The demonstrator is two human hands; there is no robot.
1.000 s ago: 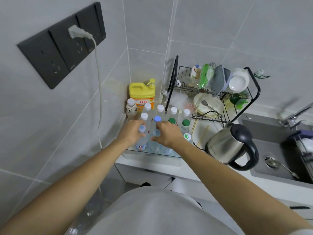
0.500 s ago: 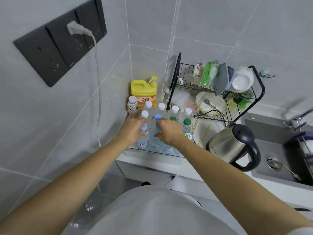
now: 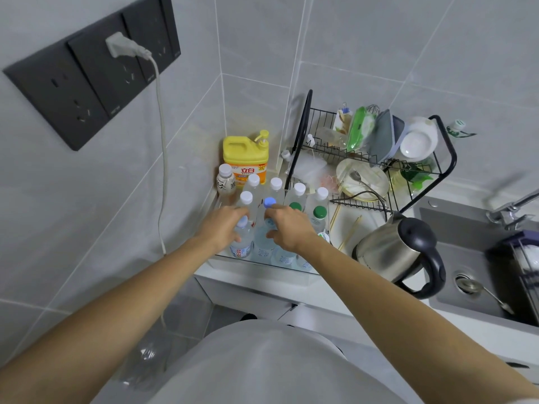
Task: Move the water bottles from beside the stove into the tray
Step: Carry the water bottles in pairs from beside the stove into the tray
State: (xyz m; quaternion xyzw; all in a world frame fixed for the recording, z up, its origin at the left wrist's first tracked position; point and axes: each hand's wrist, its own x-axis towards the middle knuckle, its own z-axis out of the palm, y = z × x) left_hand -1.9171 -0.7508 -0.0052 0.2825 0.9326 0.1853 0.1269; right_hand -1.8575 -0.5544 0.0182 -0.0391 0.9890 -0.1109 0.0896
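Several clear water bottles with white, blue and green caps stand upright, packed together in a clear tray [image 3: 313, 272] in the counter's corner. My left hand [image 3: 221, 228] wraps its fingers around the neck of a front-row bottle with a pale blue cap [image 3: 242, 243]. My right hand [image 3: 288, 228] pinches the neck of the neighbouring blue-capped bottle [image 3: 264, 243] between thumb and fingers. Both bottles rest on the tray floor. Another blue cap [image 3: 269, 202] shows just behind my fingers.
A yellow detergent jug [image 3: 245, 158] and a small labelled bottle [image 3: 225, 182] stand behind the tray against the wall. A black dish rack [image 3: 376, 158] with dishes is to the right, then a steel kettle [image 3: 390, 252] and the sink [image 3: 472, 272]. A cord [image 3: 162, 158] hangs on the left wall.
Both hands stay on the same two front bottles. My fingers have slid slightly down the necks, so the caps show more. My head has tilted a little.
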